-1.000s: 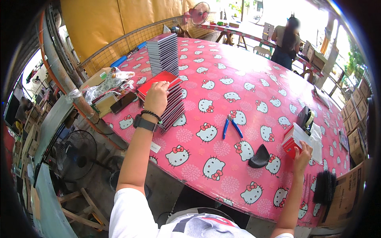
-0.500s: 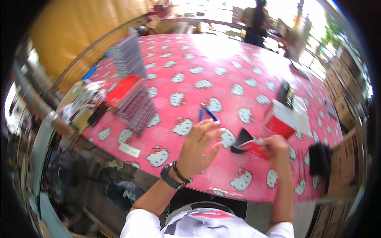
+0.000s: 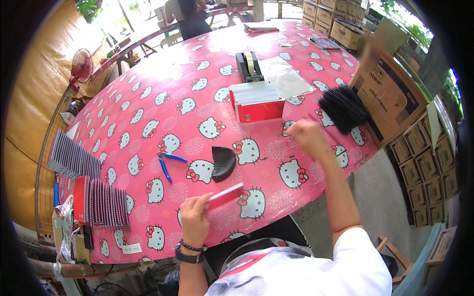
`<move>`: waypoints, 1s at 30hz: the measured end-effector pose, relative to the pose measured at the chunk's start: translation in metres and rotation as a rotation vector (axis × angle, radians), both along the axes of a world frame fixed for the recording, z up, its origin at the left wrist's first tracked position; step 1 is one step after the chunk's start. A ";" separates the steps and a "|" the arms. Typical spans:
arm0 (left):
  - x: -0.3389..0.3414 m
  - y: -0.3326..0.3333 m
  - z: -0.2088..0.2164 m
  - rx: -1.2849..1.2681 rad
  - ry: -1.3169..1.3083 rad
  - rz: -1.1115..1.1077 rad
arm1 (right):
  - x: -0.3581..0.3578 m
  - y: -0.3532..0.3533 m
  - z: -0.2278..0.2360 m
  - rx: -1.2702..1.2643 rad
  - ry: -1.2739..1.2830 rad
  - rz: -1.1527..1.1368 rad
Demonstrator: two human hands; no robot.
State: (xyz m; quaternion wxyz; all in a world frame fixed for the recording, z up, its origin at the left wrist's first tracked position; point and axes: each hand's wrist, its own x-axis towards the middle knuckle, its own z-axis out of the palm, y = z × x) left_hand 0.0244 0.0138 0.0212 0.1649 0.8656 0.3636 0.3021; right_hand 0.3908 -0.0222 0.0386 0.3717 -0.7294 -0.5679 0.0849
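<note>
an open-sided workspace, bright with daylight.
a yellow-orange tarp wall (image 3: pixel 34 84) hangs on the left behind a wire-mesh railing (image 3: pixel 46 195), a red fan (image 3: pixel 82 66) near its far end; the broad tabletop (image 3: pixel 269 197) wears a glossy pink cat-print cover catching glare; a narrow table (image 3: pixel 155 33) stands beyond; brown cartons (image 3: pixel 424 172) are stacked at right above grey floor (image 3: pixel 365 170), green foliage (image 3: pixel 89 7) outside.

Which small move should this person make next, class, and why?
Perhaps the right hand should take one of the bundled black spiral coils: it is near them, though whether it holds anything is unclear, while the left hand holds a thin red-and-white paper booklet with no visible coil.
</note>
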 end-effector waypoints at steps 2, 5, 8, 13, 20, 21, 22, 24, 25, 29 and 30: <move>-0.004 0.000 0.002 -0.001 0.014 0.037 | 0.064 -0.007 -0.035 -0.033 -0.277 -0.344; -0.012 -0.005 -0.001 0.031 0.023 0.070 | 0.088 -0.009 -0.059 -0.139 -0.403 -0.376; -0.007 -0.005 0.000 0.072 0.036 0.082 | 0.069 -0.002 -0.045 0.099 -0.271 -0.232; -0.012 -0.002 -0.007 0.103 0.069 0.109 | -0.085 -0.008 0.005 0.028 0.528 0.360; 0.027 -0.013 0.019 0.245 0.028 0.190 | -0.143 -0.003 -0.017 -0.006 0.339 0.605; 0.029 -0.013 0.014 0.224 -0.003 0.150 | -0.147 -0.004 -0.014 -0.004 0.310 0.622; 0.030 -0.011 0.004 0.203 -0.035 0.107 | -0.149 -0.004 -0.019 -0.012 0.355 0.616; 0.032 -0.010 -0.006 0.157 -0.097 0.080 | -0.146 -0.007 -0.012 -0.124 0.603 0.563; 0.030 -0.009 -0.006 0.169 -0.097 0.070 | -0.144 -0.008 -0.009 -0.181 0.726 0.532; 0.027 -0.011 -0.007 0.181 -0.102 0.032 | -0.131 -0.012 -0.011 -0.132 0.532 0.554; 0.026 -0.012 -0.007 0.183 -0.104 0.028 | -0.129 -0.012 -0.013 -0.073 0.427 0.597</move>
